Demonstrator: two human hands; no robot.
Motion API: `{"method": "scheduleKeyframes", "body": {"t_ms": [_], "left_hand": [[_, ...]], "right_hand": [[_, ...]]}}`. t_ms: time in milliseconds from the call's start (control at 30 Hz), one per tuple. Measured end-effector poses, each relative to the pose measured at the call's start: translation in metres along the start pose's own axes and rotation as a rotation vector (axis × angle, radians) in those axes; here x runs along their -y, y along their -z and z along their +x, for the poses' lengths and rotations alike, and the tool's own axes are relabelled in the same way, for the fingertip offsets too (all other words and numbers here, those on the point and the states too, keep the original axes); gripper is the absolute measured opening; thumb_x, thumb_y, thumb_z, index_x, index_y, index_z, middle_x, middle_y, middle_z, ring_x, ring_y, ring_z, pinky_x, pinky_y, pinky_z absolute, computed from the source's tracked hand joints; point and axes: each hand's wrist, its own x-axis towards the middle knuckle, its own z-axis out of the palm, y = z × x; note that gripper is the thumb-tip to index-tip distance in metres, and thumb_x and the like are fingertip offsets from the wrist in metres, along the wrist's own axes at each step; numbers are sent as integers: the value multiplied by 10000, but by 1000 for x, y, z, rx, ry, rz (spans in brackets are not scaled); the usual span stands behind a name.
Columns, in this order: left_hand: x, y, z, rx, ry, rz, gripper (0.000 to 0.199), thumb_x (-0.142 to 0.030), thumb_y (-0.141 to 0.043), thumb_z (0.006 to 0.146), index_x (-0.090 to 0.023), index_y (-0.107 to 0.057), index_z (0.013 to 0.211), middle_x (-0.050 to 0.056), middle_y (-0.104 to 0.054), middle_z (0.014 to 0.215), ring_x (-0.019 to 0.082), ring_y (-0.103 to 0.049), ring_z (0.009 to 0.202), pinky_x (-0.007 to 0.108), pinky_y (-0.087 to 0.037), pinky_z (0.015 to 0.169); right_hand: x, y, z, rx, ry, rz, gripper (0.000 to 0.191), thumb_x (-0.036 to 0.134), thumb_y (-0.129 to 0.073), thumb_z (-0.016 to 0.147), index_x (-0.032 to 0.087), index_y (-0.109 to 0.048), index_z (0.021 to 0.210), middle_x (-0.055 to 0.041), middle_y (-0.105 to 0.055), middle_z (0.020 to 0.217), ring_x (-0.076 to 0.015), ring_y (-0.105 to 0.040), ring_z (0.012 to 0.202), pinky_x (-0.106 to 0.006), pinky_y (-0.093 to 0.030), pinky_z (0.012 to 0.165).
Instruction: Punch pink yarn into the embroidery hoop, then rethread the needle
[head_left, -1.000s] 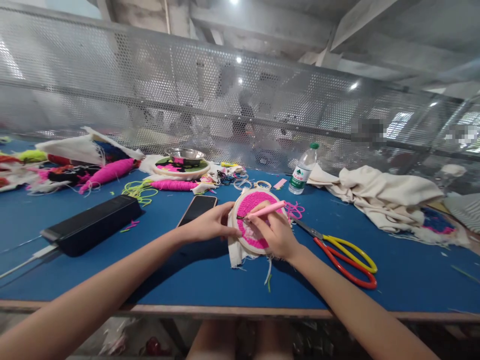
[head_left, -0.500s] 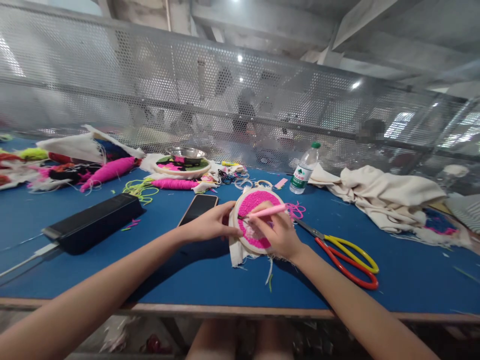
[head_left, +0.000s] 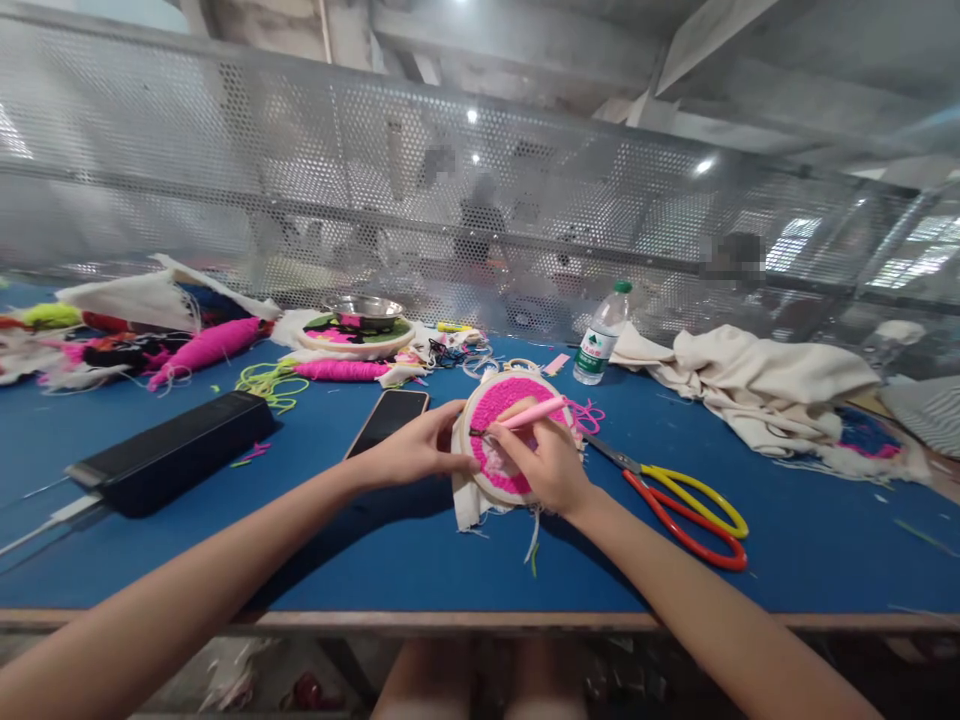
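A round embroidery hoop (head_left: 512,392) with bright pink looped yarn and a pale patch low in its middle is tilted above the blue table. My left hand (head_left: 427,442) grips its left rim, thumb on the front, other fingers partly hidden behind. In my right hand (head_left: 545,462) is a pink punch needle pen (head_left: 541,411), pinched between thumb and fingers, its dark tip at the pink loops on the left part of the hoop. Pink yarn (head_left: 586,415) lies loose at the hoop's right. White cloth (head_left: 469,503) hangs from the lower edge.
Red and yellow scissors (head_left: 675,500) lie right of the hoop, a phone (head_left: 388,418) and black box (head_left: 176,450) left. Behind stand a bottle (head_left: 596,345), a metal bowl (head_left: 365,311) on another hoop, and pink yarn (head_left: 206,350). Cream cloth (head_left: 772,375) is heaped at right.
The view has shifted slightly, so things sit a little further left. The pen's tip has moved slightly left on the hoop. Both hands keep their holds.
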Motion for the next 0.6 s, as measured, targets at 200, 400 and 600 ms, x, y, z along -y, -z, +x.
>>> {"method": "scheduleKeyframes", "body": {"t_ms": [200, 400, 600], "left_hand": [[3, 1, 0, 8, 1, -5, 564, -296, -750, 712, -164, -467, 1182, 2, -555, 888, 100, -524, 651, 219, -465, 529], [1, 1, 0, -12, 9, -8, 593, -298, -761, 690, -162, -480, 1194, 5, -575, 873, 119, -534, 669, 229, -457, 537], [1, 0, -1, -18, -16, -5, 571, -284, -759, 690, -166, -497, 1184, 19, -602, 899, 160, -578, 775, 262, -488, 628]], "right_hand": [[-1, 0, 1, -62, 10, 4, 134, 338, -550, 911, 211, -589, 894, -38, -640, 878, -178, -638, 789, -316, -527, 722], [-2, 1, 1, -69, 12, -10, 150, 342, -559, 908, 210, -600, 852, -44, -659, 842, -198, -643, 814, -339, -523, 754], [-2, 0, 1, -78, 35, -13, 134, 333, -580, 897, 214, -619, 852, -36, -662, 840, -186, -643, 795, -328, -531, 734]]}}
